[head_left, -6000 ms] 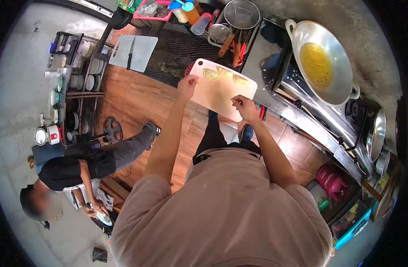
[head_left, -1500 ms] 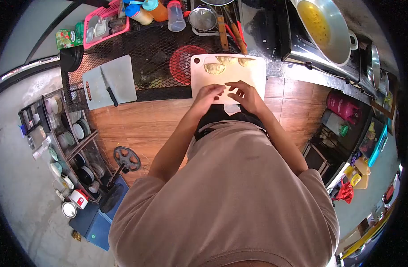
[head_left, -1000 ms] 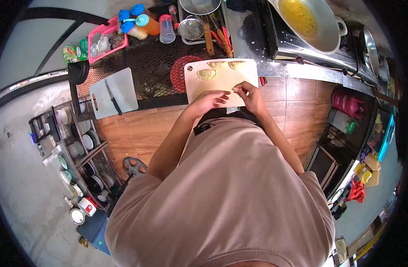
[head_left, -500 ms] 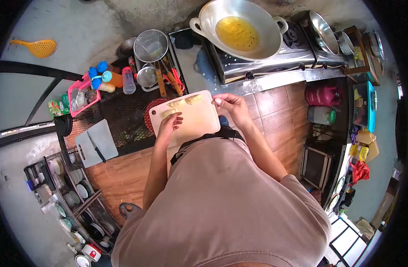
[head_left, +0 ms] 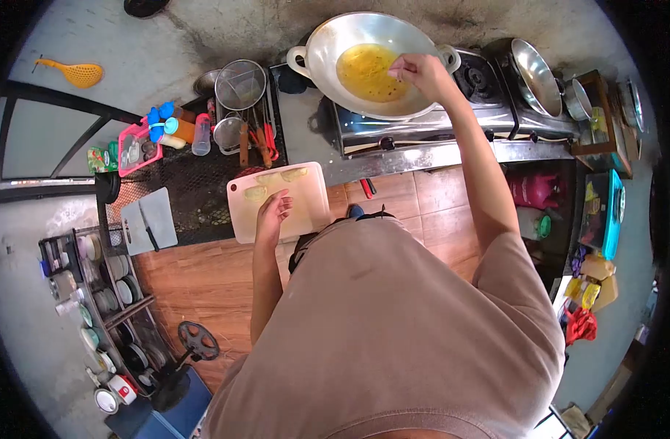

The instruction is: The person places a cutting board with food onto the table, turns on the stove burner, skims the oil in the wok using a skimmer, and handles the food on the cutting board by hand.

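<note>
Over the wok [head_left: 317,69] my right hand [head_left: 421,73] reaches with its fingertips pinched together. Whether anything is between them I cannot make out. Yellow oil [head_left: 364,69] with dark specks lies in the bottom of the wok. My left hand [head_left: 275,208] is at the pink chopping board [head_left: 306,212], its fingers apart and slightly bent, gripping nothing I can see. Several pale yellowish slices lie along the board's far side, one slice [head_left: 254,194] close to my left fingers.
The wok rests on a gas stove [head_left: 423,135]. Left of it are a wire strainer [head_left: 240,84], red-handled tongs [head_left: 270,143] and a pink basket [head_left: 140,154] beside bottles. A knife [head_left: 151,233] lies on a grey board [head_left: 167,212] at the left.
My right hand has gone from beside the pink board up and forward to over the wok. My left hand stays by the board, now lower and off the slices. The view has shifted.
</note>
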A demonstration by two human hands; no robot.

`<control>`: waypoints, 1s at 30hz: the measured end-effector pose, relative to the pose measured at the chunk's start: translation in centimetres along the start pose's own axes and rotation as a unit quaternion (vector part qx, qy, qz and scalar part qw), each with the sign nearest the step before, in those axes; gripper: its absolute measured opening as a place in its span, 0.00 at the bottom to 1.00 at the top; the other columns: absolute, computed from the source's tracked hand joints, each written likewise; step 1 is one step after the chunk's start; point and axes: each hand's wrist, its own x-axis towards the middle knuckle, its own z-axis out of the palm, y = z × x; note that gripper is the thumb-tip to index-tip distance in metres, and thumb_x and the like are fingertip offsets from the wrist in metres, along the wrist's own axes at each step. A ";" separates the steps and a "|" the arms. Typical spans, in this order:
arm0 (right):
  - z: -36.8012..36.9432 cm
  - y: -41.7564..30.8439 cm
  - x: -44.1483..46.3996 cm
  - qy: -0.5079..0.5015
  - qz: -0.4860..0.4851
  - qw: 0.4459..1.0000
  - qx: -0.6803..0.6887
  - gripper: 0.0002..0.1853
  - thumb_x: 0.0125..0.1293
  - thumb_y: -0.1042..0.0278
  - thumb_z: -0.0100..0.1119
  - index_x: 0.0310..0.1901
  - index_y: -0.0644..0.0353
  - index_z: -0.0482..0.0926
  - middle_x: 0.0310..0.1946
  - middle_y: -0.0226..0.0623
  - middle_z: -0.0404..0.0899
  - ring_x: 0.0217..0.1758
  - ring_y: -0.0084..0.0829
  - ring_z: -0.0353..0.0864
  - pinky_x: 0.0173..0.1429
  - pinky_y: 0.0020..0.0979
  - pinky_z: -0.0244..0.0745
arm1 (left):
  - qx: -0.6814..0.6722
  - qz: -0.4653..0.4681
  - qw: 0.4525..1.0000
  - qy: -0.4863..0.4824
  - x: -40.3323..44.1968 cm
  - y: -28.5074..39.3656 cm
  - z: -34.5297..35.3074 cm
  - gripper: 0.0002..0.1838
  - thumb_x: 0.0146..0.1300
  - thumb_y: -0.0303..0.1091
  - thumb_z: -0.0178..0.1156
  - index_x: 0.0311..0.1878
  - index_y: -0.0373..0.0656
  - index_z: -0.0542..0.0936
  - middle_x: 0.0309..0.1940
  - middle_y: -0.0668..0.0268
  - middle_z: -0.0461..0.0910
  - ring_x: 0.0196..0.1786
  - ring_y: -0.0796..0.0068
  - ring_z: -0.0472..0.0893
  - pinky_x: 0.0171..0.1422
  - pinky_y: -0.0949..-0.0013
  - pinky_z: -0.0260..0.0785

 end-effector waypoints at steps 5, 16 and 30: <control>-1.0 3.2 4.9 -0.047 -0.072 0.991 -0.101 0.10 0.63 0.68 0.67 0.45 0.60 0.85 0.37 0.44 0.87 0.41 0.43 0.87 0.48 0.39 0.80 | -0.031 0.020 0.999 0.036 -1.4 -1.7 2.3 0.19 0.75 0.44 0.52 0.59 0.44 0.81 0.43 0.68 0.83 0.45 0.80 0.79 0.50 0.75 0.69; -6.4 0.3 3.0 0.057 -0.116 0.986 -0.105 0.10 0.67 0.70 0.63 0.48 0.60 0.84 0.40 0.38 0.87 0.38 0.29 0.85 0.47 0.34 0.80 | -0.060 0.034 0.996 0.059 -3.0 -2.8 2.7 0.18 0.76 0.41 0.51 0.60 0.45 0.79 0.44 0.70 0.81 0.48 0.78 0.78 0.52 0.73 0.68; 16.2 -10.3 -19.6 -0.195 0.060 0.956 0.212 0.07 0.67 0.71 0.64 0.42 0.63 0.86 0.33 0.38 0.87 0.37 0.26 0.85 0.46 0.31 0.78 | 0.012 0.127 0.979 -0.161 -0.2 -1.6 -0.6 0.12 0.72 0.32 0.48 0.29 0.45 0.69 0.23 0.74 0.65 0.30 0.80 0.67 0.38 0.73 0.61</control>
